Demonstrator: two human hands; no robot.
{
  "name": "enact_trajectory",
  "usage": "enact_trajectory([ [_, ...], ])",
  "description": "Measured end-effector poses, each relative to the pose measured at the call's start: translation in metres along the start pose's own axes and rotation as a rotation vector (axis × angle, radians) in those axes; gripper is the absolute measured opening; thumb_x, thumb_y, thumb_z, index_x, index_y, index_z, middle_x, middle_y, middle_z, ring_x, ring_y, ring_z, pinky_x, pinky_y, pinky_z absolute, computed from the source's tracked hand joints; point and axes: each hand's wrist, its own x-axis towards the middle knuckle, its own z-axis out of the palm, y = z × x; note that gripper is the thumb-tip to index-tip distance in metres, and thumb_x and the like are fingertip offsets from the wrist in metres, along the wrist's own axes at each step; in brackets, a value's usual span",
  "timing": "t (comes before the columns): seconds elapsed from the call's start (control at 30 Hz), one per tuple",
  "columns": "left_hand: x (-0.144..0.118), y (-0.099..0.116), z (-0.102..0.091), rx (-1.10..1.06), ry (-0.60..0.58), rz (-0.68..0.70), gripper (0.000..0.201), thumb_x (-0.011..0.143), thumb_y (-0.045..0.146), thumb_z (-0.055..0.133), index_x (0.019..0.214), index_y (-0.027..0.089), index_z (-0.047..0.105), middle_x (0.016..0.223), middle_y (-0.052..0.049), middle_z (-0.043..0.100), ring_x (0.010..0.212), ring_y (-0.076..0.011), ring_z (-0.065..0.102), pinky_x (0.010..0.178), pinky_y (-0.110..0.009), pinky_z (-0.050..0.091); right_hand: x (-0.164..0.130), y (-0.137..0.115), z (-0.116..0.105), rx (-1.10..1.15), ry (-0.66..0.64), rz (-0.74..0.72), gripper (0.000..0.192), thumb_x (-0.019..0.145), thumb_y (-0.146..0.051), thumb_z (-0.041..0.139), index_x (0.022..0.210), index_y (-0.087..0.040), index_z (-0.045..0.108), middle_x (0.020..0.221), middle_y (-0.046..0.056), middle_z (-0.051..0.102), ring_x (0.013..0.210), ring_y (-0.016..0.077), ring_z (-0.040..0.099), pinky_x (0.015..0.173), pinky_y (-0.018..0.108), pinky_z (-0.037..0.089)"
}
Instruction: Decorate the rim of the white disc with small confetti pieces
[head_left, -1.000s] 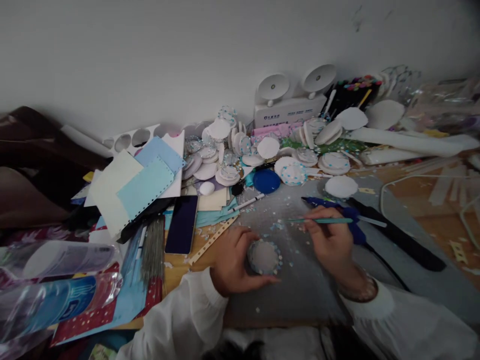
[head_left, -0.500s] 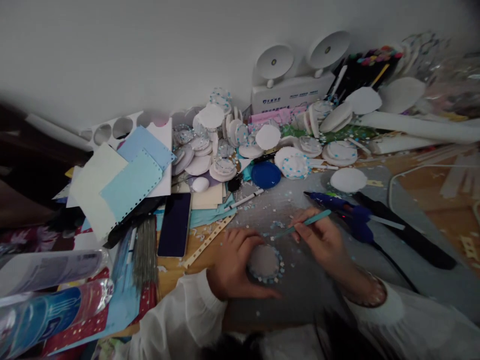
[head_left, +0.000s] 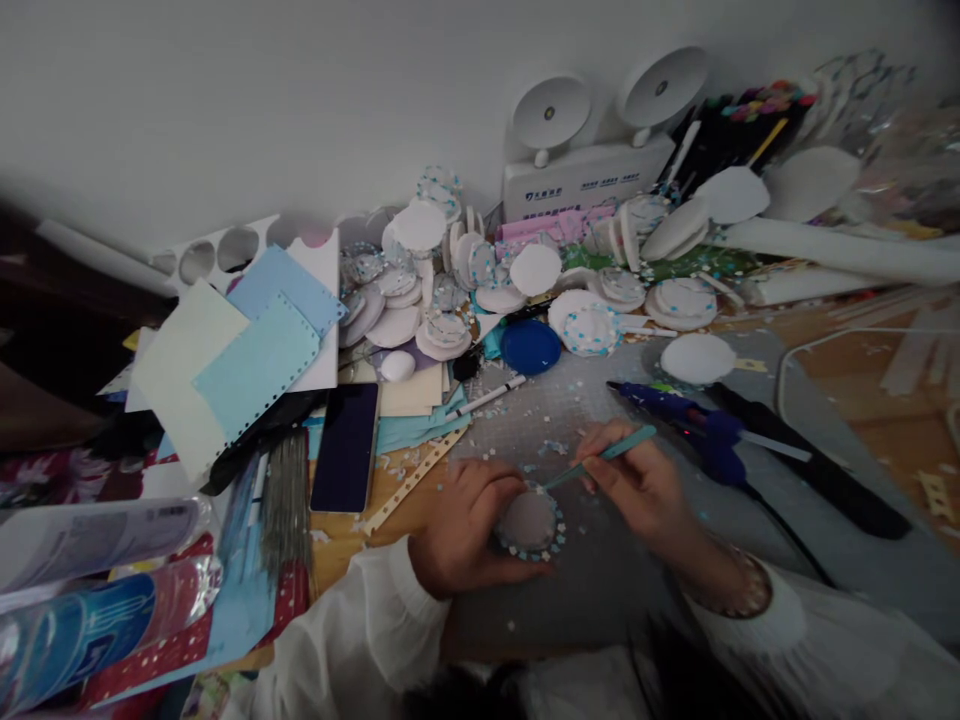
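Observation:
My left hand [head_left: 465, 530] grips a small white round disc [head_left: 529, 522] edged with blue and white dots, holding it on the grey cutting mat [head_left: 615, 590]. A thin teal stick tool [head_left: 600, 457] is pinched in my right hand [head_left: 637, 485]; its tip touches the disc's upper right edge. Both arms wear white sleeves.
Behind lie a heap of similar white discs [head_left: 450, 290], a blue lid [head_left: 531, 346], a white pen [head_left: 487, 397], a blue glue gun [head_left: 690, 415] with black cable, a dark phone [head_left: 346, 447], paper sheets [head_left: 240, 360], plastic bottles [head_left: 97, 610] at left, a white twin-lamp box [head_left: 585, 175] by the wall.
My right hand turned the teal stick from lying level to pointing down-left, bringing its tip onto the disc's edge. The view shifted slightly upward.

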Motion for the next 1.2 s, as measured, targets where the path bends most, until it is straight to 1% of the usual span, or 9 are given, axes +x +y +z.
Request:
enact_trajectory([
  [0.27,0.0009,0.0004,-0.0011,-0.009,0.003,0.024,0.066,0.071,0.057,0.073,0.118,0.020,0.046,0.109,-0.012,0.065,0.097,-0.0260,0.062,0.083,-0.038,0.043,-0.0015,-0.0010,0.0030,-0.030,0.006,0.014,0.016,0.083,-0.038,0.064,0.079,-0.024,0.057,0.065,-0.001,0.052,0.053,0.0130,0.051,0.048,0.028,0.046],
  [0.5,0.0002,0.0006,-0.0017,0.007,-0.011,0.041,0.065,0.073,0.058,0.071,0.119,0.019,0.045,0.110,-0.013,0.065,0.096,-0.0261,0.062,0.081,-0.038,0.043,0.0012,-0.0046,0.0045,-0.051,-0.003,-0.024,0.018,0.083,-0.039,0.065,0.078,-0.024,0.057,0.065,-0.002,0.053,0.052,0.0121,0.052,0.048,0.026,0.047],
  [0.63,-0.0012,0.0012,-0.0017,-0.001,-0.017,0.041,0.063,0.075,0.057,0.069,0.120,0.020,0.044,0.112,-0.013,0.065,0.100,-0.0268,0.062,0.084,-0.039,0.042,0.0030,-0.0056,0.0025,-0.069,-0.023,0.017,0.022,0.082,-0.042,0.066,0.076,-0.023,0.057,0.066,-0.001,0.055,0.052,0.0120,0.054,0.048,0.026,0.048],
  [0.83,-0.0024,0.0005,-0.0009,-0.024,-0.013,0.030,0.064,0.074,0.054,0.072,0.120,0.020,0.045,0.114,-0.014,0.064,0.101,-0.0273,0.061,0.084,-0.039,0.042,0.0029,0.0005,-0.0025,0.042,0.002,0.097,0.019,0.082,-0.040,0.065,0.080,-0.023,0.058,0.071,-0.001,0.057,0.055,0.0116,0.055,0.048,0.025,0.047],
  [1.03,-0.0036,-0.0013,-0.0009,-0.030,-0.021,0.027,0.069,0.073,0.056,0.072,0.124,0.021,0.042,0.116,-0.013,0.064,0.102,-0.0274,0.061,0.087,-0.039,0.041,0.0032,-0.0009,-0.0012,0.021,-0.031,0.131,0.019,0.080,-0.040,0.068,0.077,-0.023,0.060,0.068,-0.001,0.056,0.054,0.0121,0.054,0.048,0.025,0.047],
  [1.2,-0.0034,-0.0018,-0.0013,-0.035,-0.028,-0.001,0.068,0.073,0.056,0.072,0.123,0.021,0.043,0.116,-0.014,0.063,0.103,-0.0284,0.061,0.087,-0.040,0.042,0.0052,0.0016,-0.0016,0.184,0.018,0.169,0.018,0.079,-0.038,0.069,0.077,-0.022,0.060,0.071,-0.001,0.055,0.057,0.0116,0.052,0.048,0.024,0.044],
])
